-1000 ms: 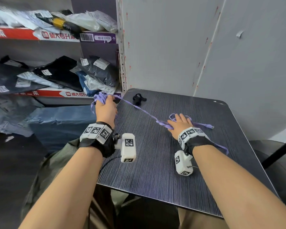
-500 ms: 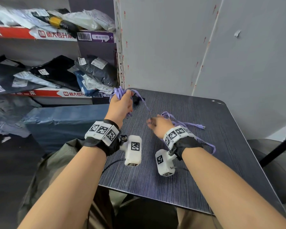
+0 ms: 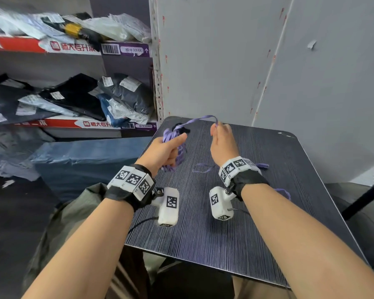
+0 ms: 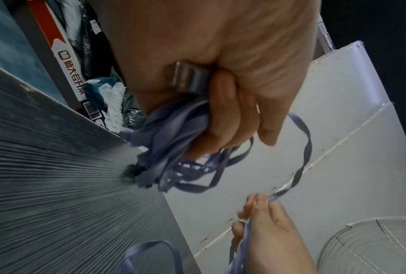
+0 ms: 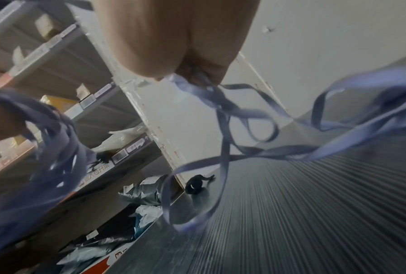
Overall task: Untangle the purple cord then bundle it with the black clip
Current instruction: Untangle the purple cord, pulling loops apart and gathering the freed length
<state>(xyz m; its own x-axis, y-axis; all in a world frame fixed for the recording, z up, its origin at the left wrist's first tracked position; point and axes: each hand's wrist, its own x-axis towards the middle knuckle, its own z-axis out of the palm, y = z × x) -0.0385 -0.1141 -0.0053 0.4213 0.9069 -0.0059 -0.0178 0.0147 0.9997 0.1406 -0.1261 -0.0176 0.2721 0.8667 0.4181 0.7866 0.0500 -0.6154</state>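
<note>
The left hand (image 3: 164,153) is closed in a fist around a gathered bunch of the purple cord (image 3: 175,145), held above the far left part of the worktop (image 3: 257,223). In the left wrist view the fingers (image 4: 223,118) curl tight over the flat folds of cord (image 4: 173,140), which spill out below the fist in several loops; a metal ring sits on one finger.

From that bunch one strand arches up and across to the right hand (image 3: 221,143), which is raised above the worktop on the other side of the bunch. Its fingertips (image 4: 258,204) pinch the strand, and the cord then runs down along the palm. The right wrist view shows the rest of the cord (image 5: 223,129) hanging from that pinch in loose twisted loops, some trailing onto the worktop (image 5: 314,213) beside and behind the right wrist.

The black clip (image 5: 196,183) lies on the worktop near its far left corner, just beyond the left hand's bunch; in the head view it (image 3: 183,129) is partly hidden by the cord, and neither hand touches it.

Past the worktop's left edge, shelves (image 3: 69,46) hold bagged clothes.
</note>
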